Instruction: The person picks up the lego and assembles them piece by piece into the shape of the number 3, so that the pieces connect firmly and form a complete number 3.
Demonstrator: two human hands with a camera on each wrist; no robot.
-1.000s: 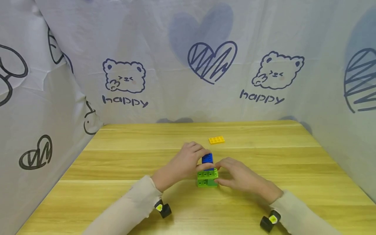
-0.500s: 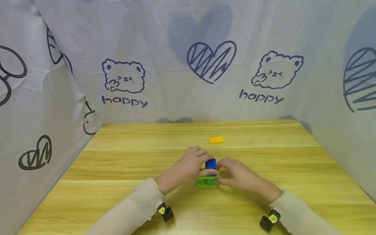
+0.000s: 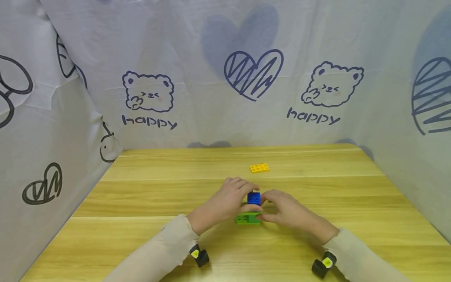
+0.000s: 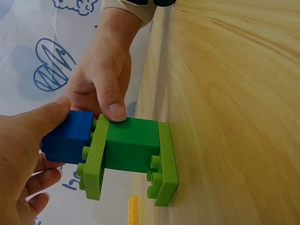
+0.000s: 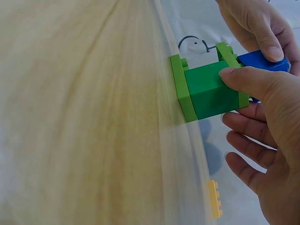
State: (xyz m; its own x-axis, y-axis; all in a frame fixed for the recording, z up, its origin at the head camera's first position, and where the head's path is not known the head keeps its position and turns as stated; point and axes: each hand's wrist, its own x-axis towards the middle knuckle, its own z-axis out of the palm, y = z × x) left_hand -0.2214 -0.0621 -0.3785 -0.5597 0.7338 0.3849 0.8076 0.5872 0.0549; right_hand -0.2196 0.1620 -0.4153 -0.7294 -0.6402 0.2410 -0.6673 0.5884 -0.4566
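A small stack stands on the table, with a light green studded plate [image 4: 169, 164] at the bottom. A darker green block [image 4: 132, 145] joins it to an upper light green plate [image 4: 96, 164]. My left hand [image 3: 227, 201] pinches a blue brick [image 4: 68, 138] between thumb and fingers, right at the studs on the right end of the upper plate. From the right side, my right hand [image 3: 290, 211] grips the stack, its thumb on the green block and upper plate edge. In the right wrist view, its lower fingers spread loosely beside the stack.
A yellow studded plate [image 3: 259, 168] lies farther back on the wooden table [image 3: 141, 188]. Behind the table hangs a white printed cloth [image 3: 204, 98], which also runs along both sides. Black camera mounts [image 3: 199, 256] sit at both wrists.
My left hand has moved right and lower with the blue brick, from above the upper plate's middle to its right end. The right hand stays almost still on the stack.
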